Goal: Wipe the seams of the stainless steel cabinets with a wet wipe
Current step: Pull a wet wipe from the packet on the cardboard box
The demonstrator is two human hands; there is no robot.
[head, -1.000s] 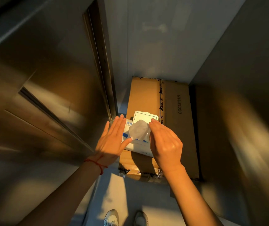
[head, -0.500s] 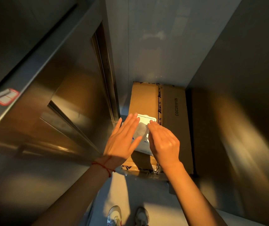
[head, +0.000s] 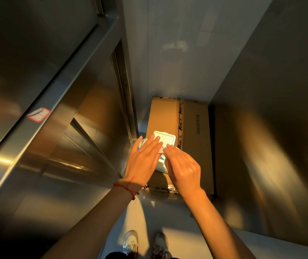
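Wet wipe [head: 161,150]: only a small white corner showed between the two hands, over the wipe pack [head: 163,144]; a second before it had stood up as a loose tuft above the opening.
Wipe pack: lay on the cardboard box [head: 196,131], its white flap [head: 167,138] open.
Left hand [head: 143,161]: fingers straight and flat, pressing down on the pack; it had slid from beside the pack to on top of it.
Right hand [head: 184,170]: fingertips pinched the wipe's corner, though the grip was partly hidden.
Meaning: the pack looked braced so the wipe could pull free; no seam wiped yet.
Cabinets [head: 59,113]: steel fronts to the left, untouched, near the box.
View: it had tilted up, bringing a red-edged sticker [head: 38,114] into sight.
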